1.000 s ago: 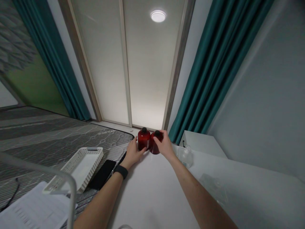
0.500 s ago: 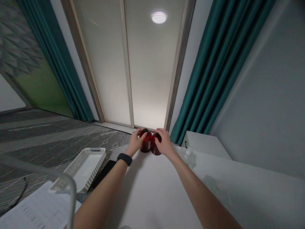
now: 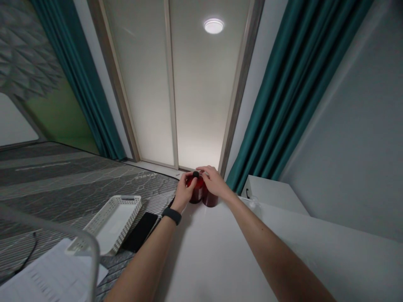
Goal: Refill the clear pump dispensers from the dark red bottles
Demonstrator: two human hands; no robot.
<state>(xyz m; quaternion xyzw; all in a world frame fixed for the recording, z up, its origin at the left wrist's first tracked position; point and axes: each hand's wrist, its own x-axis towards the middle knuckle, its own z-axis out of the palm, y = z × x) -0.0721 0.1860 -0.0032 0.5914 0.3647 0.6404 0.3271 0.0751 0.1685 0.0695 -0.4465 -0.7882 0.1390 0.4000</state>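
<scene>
Because my left hand [image 3: 186, 192] curls closed around the upper body of a dark red plastic bottle [image 3: 197, 191], that bottle stands upright and steady near the far edge of the white desk [image 3: 214, 260]. My right hand [image 3: 215, 181] reaches across from the other side with its fingers extended, the fingertips at the bottle's black cap [image 3: 195, 174]; whether they close on it, I cannot tell. Beneath this hand, just beside the first and apparently touching it, stands a second red bottle [image 3: 210, 200], mostly hidden from view. A black watch strap [image 3: 171, 216] circles my left wrist. Left of the desk lies a grey patterned mattress [image 3: 78, 180], bearing a white plastic basket [image 3: 110, 209] and a black phone [image 3: 140, 231]. Printed papers [image 3: 47, 279] lie nearer to me, behind a bent metal rail [image 3: 47, 222]. Beyond the bottles, a pale sliding door [image 3: 201, 92] stands between teal curtains [image 3: 292, 84], under a round ceiling light [image 3: 213, 26]. A white cabinet [image 3: 273, 191] sits beyond the desk's right side.
</scene>
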